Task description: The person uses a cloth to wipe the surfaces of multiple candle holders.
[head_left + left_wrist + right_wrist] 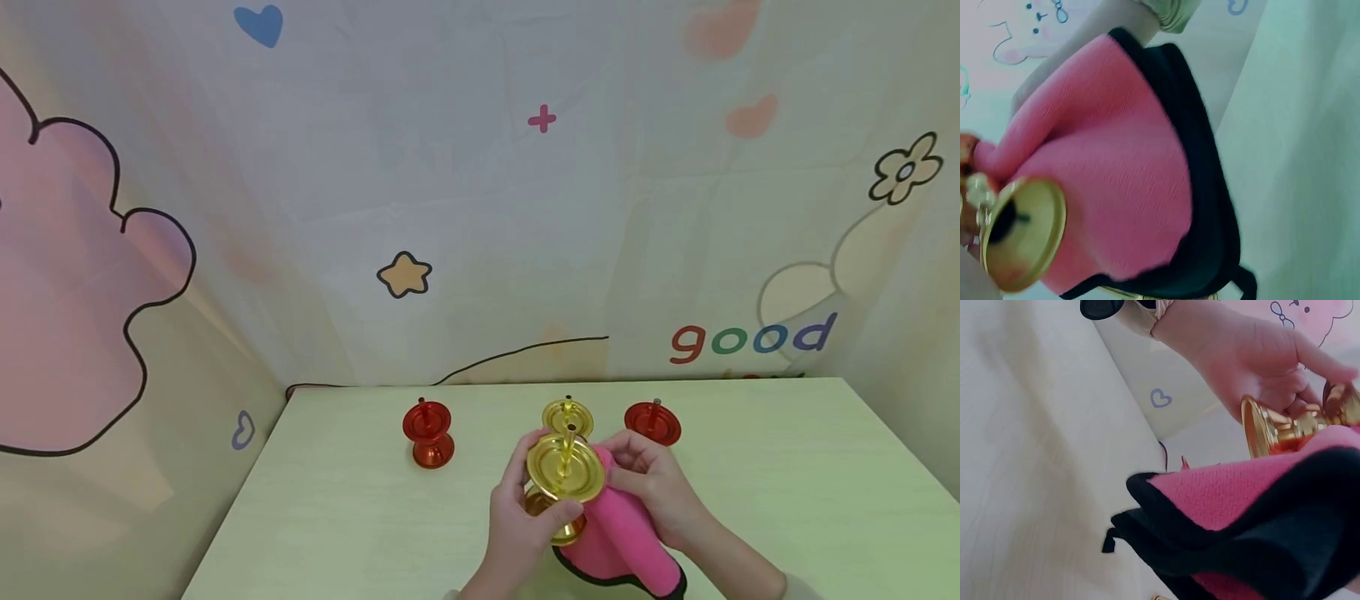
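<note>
My left hand [521, 512] grips a gold candle holder [566, 473] by its stem and upper dish, thumb across the front. The holder is raised in front of me, tilted a little, its round dish facing up with a short spike tube in the middle. In my right hand [660, 487] a pink cloth [626, 533] with black edging is pinched against the dish's right side. Its folds hang below the hand. The right wrist view shows the holder's flared gold base [1260, 428] above the cloth; the left wrist view shows the cloth [1116, 181] spread behind the base [1029, 234].
On the pale table [337, 517], a red candle holder [431, 433] stands at the left. Another gold holder [567, 417] is behind my hands, partly hidden, and a second red one [652, 423] is at the right. A printed curtain [480, 208] hangs behind the table.
</note>
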A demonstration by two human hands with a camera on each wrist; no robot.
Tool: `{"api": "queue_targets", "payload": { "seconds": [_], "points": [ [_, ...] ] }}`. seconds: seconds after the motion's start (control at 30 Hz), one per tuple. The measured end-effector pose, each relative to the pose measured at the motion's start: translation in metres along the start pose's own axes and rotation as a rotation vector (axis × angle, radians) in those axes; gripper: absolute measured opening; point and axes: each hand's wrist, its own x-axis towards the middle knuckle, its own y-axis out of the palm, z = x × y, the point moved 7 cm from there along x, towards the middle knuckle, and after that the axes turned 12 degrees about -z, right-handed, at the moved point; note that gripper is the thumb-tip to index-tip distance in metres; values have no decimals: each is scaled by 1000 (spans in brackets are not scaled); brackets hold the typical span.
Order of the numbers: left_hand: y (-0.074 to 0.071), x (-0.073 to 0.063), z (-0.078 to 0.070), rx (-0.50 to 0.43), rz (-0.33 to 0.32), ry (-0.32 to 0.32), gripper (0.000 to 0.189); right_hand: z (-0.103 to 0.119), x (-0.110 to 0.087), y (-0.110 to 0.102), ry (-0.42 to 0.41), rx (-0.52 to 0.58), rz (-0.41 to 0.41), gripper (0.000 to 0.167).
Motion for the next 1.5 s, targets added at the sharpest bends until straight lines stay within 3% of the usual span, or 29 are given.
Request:
{"api": "queue_targets", "payload": {
  "seconds": [0.13,0.2,0.3,0.37,0.47,0.63,0.87,0.93,1.1,1.2,1.4,1.5],
  "points": [
    [5,-1,-9,-74,190,83,61,-1,0,-1,18,-37,34,27],
    [7,-1,-9,-75,258,70,64,-1,0,-1,21,-48,52,27],
    [6,1,-5,-66,303,-9,73,-2,1,-1,27,-44,73,27],
    [5,2,-1,-67,304,-76,77,-2,1,-1,31,-37,79,26],
    [4,3,2,-71,301,-119,71,-2,2,-1,38,-27,82,25],
    [1,5,1,-37,308,-77,62,-4,2,-1,51,-41,85,25],
    [2,5,2,111,345,-36,65,-4,5,3,36,-46,136,26],
    [0,6,3,155,300,-22,62,-5,5,1,50,-42,121,26],
    [-4,6,-3,216,69,67,43,-7,5,-5,101,-74,18,23],
    [-1,2,-9,205,12,114,41,-5,5,-7,112,-96,-36,22],
    [4,0,-3,126,51,9,61,-1,5,-5,81,-142,-70,20],
    [6,3,-2,68,141,-9,62,0,6,-3,52,-118,-8,22]
  ]
}}
